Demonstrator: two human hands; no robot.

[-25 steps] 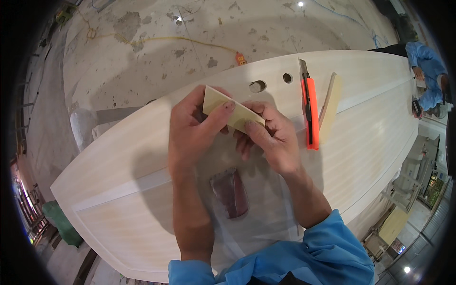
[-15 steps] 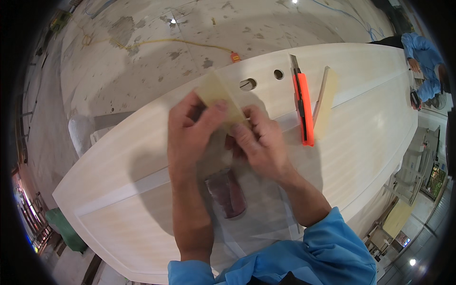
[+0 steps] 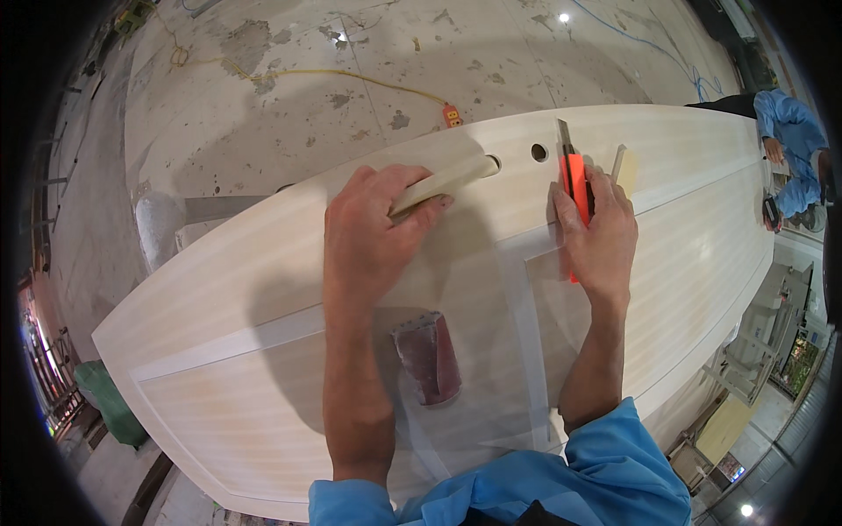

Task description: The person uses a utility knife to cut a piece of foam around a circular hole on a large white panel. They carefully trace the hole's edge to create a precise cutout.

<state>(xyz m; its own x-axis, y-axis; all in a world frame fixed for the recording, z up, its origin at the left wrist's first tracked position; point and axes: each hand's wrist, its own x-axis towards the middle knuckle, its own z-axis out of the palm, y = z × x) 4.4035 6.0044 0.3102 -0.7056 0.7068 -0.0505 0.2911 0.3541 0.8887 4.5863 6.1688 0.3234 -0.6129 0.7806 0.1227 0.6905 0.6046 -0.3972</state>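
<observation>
My left hand (image 3: 373, 232) is closed around a flat, pale yellow block (image 3: 452, 182), held edge-on above the cream panel. Thumb and fingers of my right hand (image 3: 601, 230) grip an orange utility knife (image 3: 575, 180) from both sides, its blade pointing away from me. It cannot be seen whether the knife is lifted off the surface. Just right of it, partly behind my fingers, lies a second pale yellow piece (image 3: 626, 168). Between my forearms rests a folded, dark red piece of sandpaper (image 3: 427, 359).
The large curved cream panel (image 3: 693, 228) has inset seams and a round hole (image 3: 539, 152) near its far edge. Beyond it, a yellow cord with an orange socket (image 3: 452, 115) lies on the stained floor. A co-worker in blue (image 3: 794, 131) is at the far right.
My right hand has left the pale yellow block, moved right and taken hold of the utility knife. My left hand keeps the block, now turned edge-on.
</observation>
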